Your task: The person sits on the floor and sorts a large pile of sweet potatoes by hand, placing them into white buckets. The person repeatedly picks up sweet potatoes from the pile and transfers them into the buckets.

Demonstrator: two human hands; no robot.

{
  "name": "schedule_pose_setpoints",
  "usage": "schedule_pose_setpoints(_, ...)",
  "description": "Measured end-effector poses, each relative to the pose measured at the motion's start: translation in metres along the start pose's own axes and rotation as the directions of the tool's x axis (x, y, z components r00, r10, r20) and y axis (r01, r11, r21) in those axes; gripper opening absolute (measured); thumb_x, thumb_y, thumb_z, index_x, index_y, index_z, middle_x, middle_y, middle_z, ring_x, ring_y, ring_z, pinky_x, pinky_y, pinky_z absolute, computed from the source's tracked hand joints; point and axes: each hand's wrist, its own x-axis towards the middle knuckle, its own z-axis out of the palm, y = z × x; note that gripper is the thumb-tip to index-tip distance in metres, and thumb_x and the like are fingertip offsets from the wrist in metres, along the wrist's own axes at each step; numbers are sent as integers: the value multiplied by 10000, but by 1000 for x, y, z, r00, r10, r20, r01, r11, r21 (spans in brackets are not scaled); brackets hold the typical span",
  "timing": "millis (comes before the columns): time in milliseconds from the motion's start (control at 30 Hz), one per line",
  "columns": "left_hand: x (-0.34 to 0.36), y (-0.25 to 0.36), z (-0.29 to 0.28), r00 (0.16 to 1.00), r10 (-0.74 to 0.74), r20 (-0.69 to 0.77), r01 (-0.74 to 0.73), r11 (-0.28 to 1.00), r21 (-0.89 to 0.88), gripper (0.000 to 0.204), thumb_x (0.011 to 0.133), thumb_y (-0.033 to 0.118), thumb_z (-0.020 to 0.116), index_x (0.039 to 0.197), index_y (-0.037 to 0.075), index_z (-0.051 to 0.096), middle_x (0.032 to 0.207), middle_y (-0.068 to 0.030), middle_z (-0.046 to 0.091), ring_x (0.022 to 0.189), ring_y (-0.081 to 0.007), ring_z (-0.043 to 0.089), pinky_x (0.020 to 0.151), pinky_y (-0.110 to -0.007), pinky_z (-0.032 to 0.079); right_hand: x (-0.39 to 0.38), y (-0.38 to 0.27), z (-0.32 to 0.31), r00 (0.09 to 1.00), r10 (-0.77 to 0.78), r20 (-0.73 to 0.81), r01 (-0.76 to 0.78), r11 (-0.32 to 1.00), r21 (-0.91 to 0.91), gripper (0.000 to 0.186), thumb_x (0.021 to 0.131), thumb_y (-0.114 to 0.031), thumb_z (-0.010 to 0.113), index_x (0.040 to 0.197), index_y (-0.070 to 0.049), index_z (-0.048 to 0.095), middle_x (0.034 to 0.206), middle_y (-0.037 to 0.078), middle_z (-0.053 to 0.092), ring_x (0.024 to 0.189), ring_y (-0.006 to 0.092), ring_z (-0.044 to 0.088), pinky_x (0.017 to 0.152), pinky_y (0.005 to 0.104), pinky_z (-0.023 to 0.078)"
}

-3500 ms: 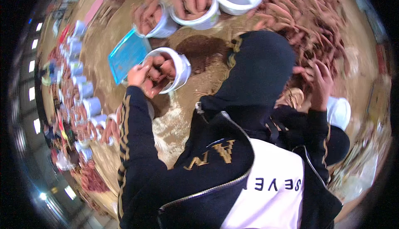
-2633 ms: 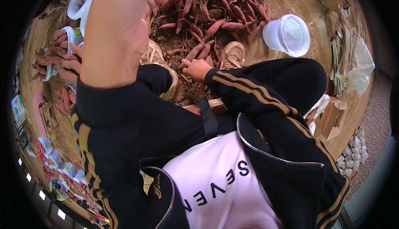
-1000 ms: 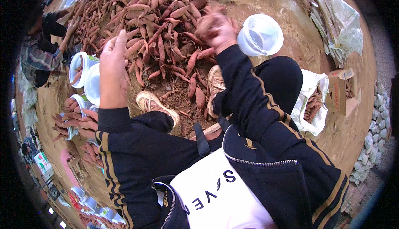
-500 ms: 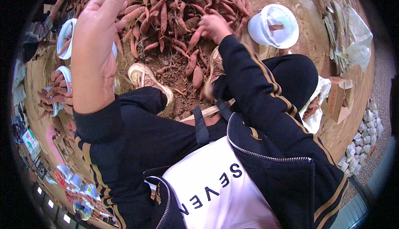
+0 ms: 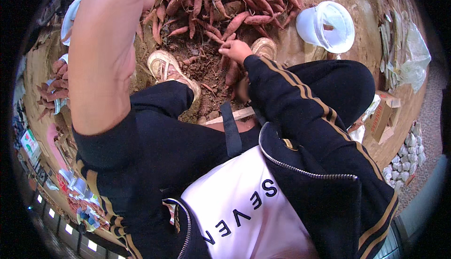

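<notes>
Beyond my feet lies a big heap of reddish sweet potatoes (image 5: 253,0), some with thin root ends. My right hand (image 5: 236,51) is low over the near edge of the heap, its fingers pinched together; what is between them cannot be made out. Directly under that hand, a few loose sweet potatoes (image 5: 232,74) lie on the soil. My left hand (image 5: 120,0) is raised close to the camera at the upper left. Its fingers run past the top edge, so their state is hidden, and the bare forearm covers part of the heap's left side.
A white bucket (image 5: 325,26) with something reddish inside stands right of the heap. At the left are another pale bucket (image 5: 70,22) and a pile of sweet potatoes (image 5: 54,90). A cardboard box (image 5: 385,118), clear plastic sheeting (image 5: 413,57) and white bundles (image 5: 406,162) are on the right.
My right hand has drawn back from the heap toward me, to above the loose sweet potatoes. My left hand has risen, its fingers leaving the picture. The view has shifted slightly.
</notes>
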Motion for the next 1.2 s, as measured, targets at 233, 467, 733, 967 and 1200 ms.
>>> schedule_pose_setpoints(233,28,-32,-3,979,12,202,14,991,-131,326,890,309,584,1056,28,595,975,-40,612,890,-96,568,750,-223,410,13,-53,-86,849,-171,501,-311,605,733,165,817,-265,679,929,-179,594,724,-68,569,553,36,454,459,202,330)
schedule_pose_setpoints(467,30,-44,13,981,-33,193,13,994,105,437,845,403,619,1112,58,588,965,3,621,851,-58,549,670,-202,368,-26,-127,-167,822,-524,223,-2,388,922,202,831,-170,654,995,-86,571,854,-16,578,639,30,494,568,190,432)
schedule_pose_setpoints(733,21,-33,9,988,-5,154,3,1000,13,428,828,339,670,1025,-34,598,849,-27,599,767,-81,514,683,-209,410,-39,-89,-203,916,121,-384,384,22,923,130,814,-162,627,925,-95,612,775,12,596,548,122,536,493,234,456)
schedule_pose_setpoints(967,15,-32,-5,991,-56,120,73,987,-140,339,862,342,631,1060,68,602,889,9,604,731,-41,524,603,-173,434,-58,-25,-256,151,888,-435,817,136,561,267,832,-202,483,1033,-37,546,906,97,563,583,147,513,467,244,431)
schedule_pose_setpoints(1200,29,-36,-26,979,-50,198,68,994,-82,340,866,336,621,1047,49,614,932,-15,645,788,-47,563,642,-171,421,-11,-21,-190,438,534,-723,521,504,689,291,882,-148,487,1145,-22,479,896,139,598,762,201,609,631,328,512)
